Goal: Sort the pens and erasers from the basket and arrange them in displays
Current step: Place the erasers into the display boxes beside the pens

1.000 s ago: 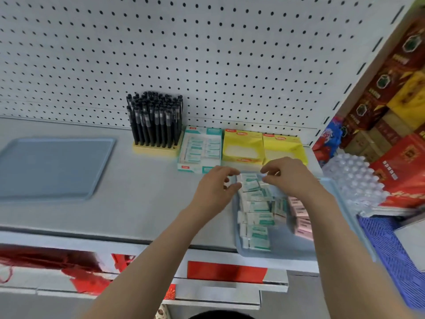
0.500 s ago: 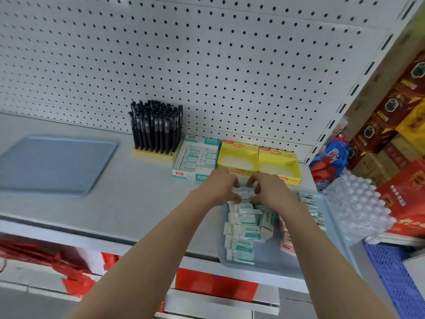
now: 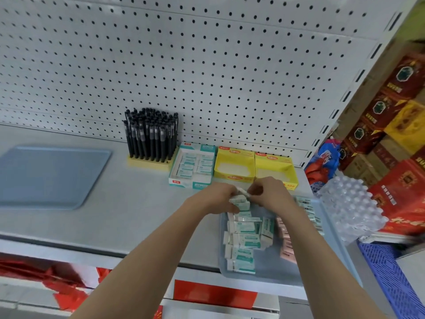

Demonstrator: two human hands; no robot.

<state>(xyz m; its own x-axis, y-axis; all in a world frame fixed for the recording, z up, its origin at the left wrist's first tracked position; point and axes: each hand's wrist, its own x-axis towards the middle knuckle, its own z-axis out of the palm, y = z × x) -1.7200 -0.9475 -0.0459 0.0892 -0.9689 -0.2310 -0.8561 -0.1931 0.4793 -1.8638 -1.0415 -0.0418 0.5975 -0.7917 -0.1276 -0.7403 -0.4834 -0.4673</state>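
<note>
My left hand (image 3: 212,199) and my right hand (image 3: 270,192) meet above the far end of a clear blue basket (image 3: 276,270) and together grip a small stack of white-and-teal erasers (image 3: 240,200). Several more teal erasers (image 3: 243,242) and some pink ones (image 3: 286,245) lie in the basket. Behind stand a teal eraser display box (image 3: 193,166) partly filled with erasers, two yellow display boxes (image 3: 255,168), and black pens upright in a yellow holder (image 3: 151,137).
A flat blue tray (image 3: 50,176) lies on the grey shelf at the left. A white pegboard wall (image 3: 184,65) backs the shelf. Clear bubbled packaging (image 3: 349,208) and red and yellow cartons (image 3: 395,111) crowd the right side.
My hands have drawn together over the basket and closed on a small stack of erasers. The view has tilted up a little.
</note>
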